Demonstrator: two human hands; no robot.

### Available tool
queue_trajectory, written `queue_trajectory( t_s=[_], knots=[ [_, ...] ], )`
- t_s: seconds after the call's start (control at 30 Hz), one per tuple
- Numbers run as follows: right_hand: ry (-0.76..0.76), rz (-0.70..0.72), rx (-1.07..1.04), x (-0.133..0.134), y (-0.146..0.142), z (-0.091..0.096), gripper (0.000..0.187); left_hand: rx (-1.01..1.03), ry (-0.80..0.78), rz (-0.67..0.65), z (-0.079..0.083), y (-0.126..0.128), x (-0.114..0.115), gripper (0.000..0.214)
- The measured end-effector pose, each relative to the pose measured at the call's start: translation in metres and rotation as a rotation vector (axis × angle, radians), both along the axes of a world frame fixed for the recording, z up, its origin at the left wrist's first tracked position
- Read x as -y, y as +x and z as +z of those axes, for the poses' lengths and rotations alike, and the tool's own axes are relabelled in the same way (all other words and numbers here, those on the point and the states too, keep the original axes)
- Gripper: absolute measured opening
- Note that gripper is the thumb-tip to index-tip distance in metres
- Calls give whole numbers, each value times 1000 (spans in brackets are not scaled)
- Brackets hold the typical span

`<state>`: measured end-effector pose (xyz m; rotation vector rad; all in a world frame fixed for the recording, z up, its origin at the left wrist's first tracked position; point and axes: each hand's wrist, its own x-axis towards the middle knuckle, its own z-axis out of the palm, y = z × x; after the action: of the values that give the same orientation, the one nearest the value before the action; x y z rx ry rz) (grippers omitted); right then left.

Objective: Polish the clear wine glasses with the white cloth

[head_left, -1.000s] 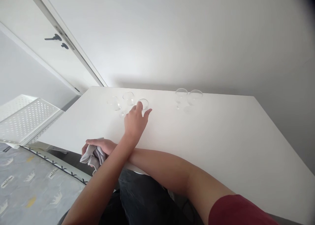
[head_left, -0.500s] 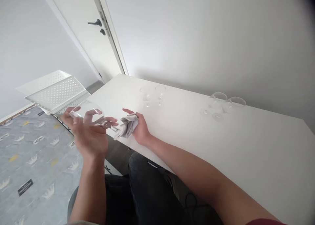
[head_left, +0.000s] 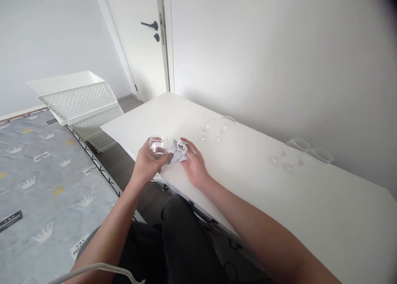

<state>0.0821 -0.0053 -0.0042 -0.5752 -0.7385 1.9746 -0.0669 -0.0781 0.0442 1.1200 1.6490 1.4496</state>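
My left hand (head_left: pixel 148 162) is closed around a clear wine glass (head_left: pixel 158 145), which is upright over the front edge of the white table. The foot of the glass shows below the fingers. A crumpled light-grey cloth (head_left: pixel 179 151) is bunched in my right hand (head_left: pixel 195 166), close against the side of the glass. Whether the cloth touches the glass I cannot tell exactly, and part of it is hidden by the left fingertips.
On the white table (head_left: pixel 279 217) two stemmed glasses (head_left: pixel 228 122) stand near the wall. Farther right are two more glasses (head_left: pixel 321 155), apparently lying tilted. A white perforated rack (head_left: pixel 80 99) stands left, beside a grey patterned mattress (head_left: pixel 46 172). A door (head_left: pixel 136 10) is behind.
The left hand has turned the glass from tilted to upright and brought it right, close to the cloth. The right hand is still holding the cloth. The camera view has shifted.
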Motion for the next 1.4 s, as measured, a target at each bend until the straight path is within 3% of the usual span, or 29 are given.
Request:
queue_trajectory(
  t_s=[0.2,0.4,0.57,0.67,0.77,0.83,1.03,1.2,1.4],
  knots=[
    [70,88,59,4,5,1,67,0,62,85,5,-21,8,56],
    [444,179,263,15,7,4,74,74,39,98,2,-26,7,45],
    [625,331,308,19,12,11,87,112,40,117,0,-34,7,43],
    [700,281,349,16,16,18,73,148,57,160,-3,-35,8,45],
    [786,64,482,11,18,19,36,245,76,191,-6,-33,8,45],
    [837,-21,561,7,18,15,28,298,79,189,-7,-29,7,45],
    [774,170,603,-3,14,6,45,331,72,139,-7,-28,8,48],
    [850,334,563,-6,17,4,73,372,59,140,-8,-35,11,49],
    [861,374,539,-3,18,7,60,553,53,180,-14,-34,6,51]
  ],
)
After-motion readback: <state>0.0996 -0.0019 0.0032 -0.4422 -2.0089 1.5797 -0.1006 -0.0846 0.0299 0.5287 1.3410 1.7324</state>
